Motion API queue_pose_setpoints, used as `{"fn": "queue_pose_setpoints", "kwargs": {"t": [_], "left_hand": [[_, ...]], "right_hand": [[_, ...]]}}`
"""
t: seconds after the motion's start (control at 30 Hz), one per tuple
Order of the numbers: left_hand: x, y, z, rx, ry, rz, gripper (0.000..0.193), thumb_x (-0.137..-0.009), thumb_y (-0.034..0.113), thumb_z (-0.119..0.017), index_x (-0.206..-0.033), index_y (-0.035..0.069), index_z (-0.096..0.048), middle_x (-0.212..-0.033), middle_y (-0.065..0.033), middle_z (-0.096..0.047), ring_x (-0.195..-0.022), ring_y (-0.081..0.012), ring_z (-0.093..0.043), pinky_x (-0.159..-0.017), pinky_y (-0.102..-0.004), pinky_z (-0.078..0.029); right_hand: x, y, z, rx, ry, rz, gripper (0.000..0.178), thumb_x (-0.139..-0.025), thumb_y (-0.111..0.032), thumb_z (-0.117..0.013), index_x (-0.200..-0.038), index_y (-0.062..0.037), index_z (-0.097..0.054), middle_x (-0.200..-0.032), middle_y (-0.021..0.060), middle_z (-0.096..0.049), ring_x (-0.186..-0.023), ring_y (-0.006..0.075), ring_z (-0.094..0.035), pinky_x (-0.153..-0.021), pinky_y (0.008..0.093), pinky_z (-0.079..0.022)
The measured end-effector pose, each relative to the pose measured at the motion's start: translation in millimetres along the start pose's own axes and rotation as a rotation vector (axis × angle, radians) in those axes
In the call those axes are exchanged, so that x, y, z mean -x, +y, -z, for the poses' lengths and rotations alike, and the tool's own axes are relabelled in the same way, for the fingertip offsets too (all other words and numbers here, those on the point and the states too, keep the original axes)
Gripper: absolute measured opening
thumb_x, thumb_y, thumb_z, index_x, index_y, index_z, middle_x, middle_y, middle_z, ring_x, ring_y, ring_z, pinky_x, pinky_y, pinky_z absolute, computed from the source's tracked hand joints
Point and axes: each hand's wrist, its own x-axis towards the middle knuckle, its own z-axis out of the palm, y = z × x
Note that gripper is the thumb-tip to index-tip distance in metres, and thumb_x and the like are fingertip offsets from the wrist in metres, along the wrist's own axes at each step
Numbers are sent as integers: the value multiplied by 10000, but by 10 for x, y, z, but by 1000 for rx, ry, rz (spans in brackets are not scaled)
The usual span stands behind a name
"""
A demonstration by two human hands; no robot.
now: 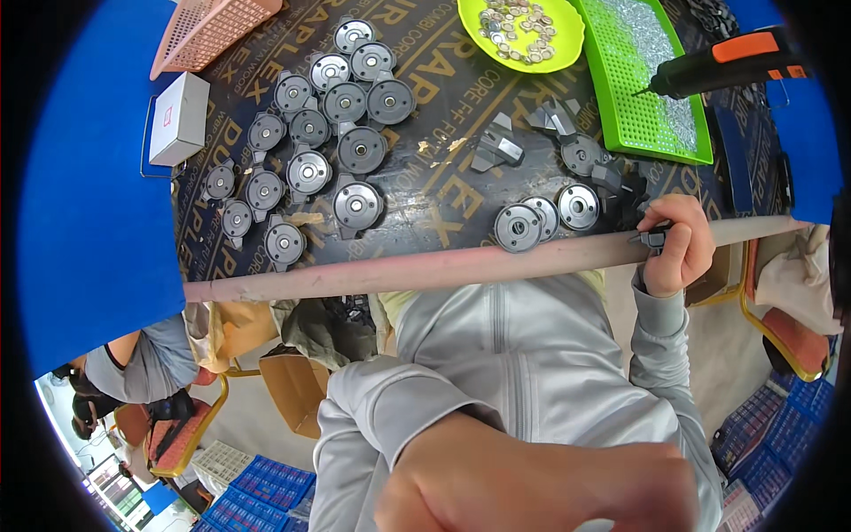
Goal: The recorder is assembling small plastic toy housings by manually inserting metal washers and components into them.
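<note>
At the table's near edge on the right, my right hand [681, 244] is closed, pinching a small black plastic part [654, 238]. Several dark angular parts [613, 177] lie just beyond it. My left hand [541, 488] is raised close to the camera at the bottom, in front of my grey jacket; its fingers are blurred and partly cut off. Left of the right hand, a few round black discs with metal centres [518, 228] rest near the edge. More round black pieces with tabs [358, 206] are spread in rows across the left half of the table.
A black and orange electric screwdriver [731, 64] hangs over a green basket [620, 115] holding small metal pieces. Beside it is a yellow plate [572, 44] of small round parts. A pink basket [204, 40] and white box [180, 120] stand left. Another person [146, 359] sits at left.
</note>
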Motion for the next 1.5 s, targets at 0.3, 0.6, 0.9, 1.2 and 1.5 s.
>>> {"fn": "queue_pose_setpoints", "kwargs": {"t": [0.3, 0.6, 0.9, 1.2, 1.5], "left_hand": [[-50, 12, 113, -170, 47, 95, 424, -857, 384, -387, -875, 7, -582, -836, -103, -508, -691, -170, -473, -622, -257, -395], [93, 161, 111, -339, 68, 186, 279, -859, 252, -435, -870, 5, -565, -859, -96, -535, -763, -178, -496, -679, -277, -400], [-121, 145, 465, -814, 22, 157, 137, -849, 91, -477, -910, -11, -545, -887, -84, -556, -817, -172, -514, -727, -275, -401], [-21, -125, 1082, -739, 461, 82, 438, -923, 215, -425, -1288, 4, -308, -1145, -88, -446, -957, -138, -487, -812, -272, -407], [117, 149, 1358, -335, 637, 36, 384, -933, 183, -394, -1254, -25, -362, -1087, -87, -489, -898, -157, -499, -791, -271, -411]], "right_hand": [[-13, -15, 1, 14, -50, 7, 293, -893, -178, -412, -814, 58, -566, -673, 118, -533, -527, 154, -496, -487, 243, -383], [-17, -60, -11, 48, -35, 10, 270, -877, -137, -405, -769, 59, -556, -652, 112, -531, -524, 158, -486, -491, 242, -377], [-362, -370, -189, -1229, 149, -794, 354, -942, -353, -343, -979, -43, -511, -898, 64, -506, -797, 165, -476, -666, 324, -425], [-401, -423, -766, -689, -74, -434, 276, -831, -39, -481, -1092, -16, -394, -1057, 116, -449, -1016, 228, -482, -898, 344, -385], [-887, -345, -584, -136, -406, 89, 168, -768, 1, -500, -931, 10, -539, -948, 115, -525, -921, 256, -498, -803, 328, -399]]}}
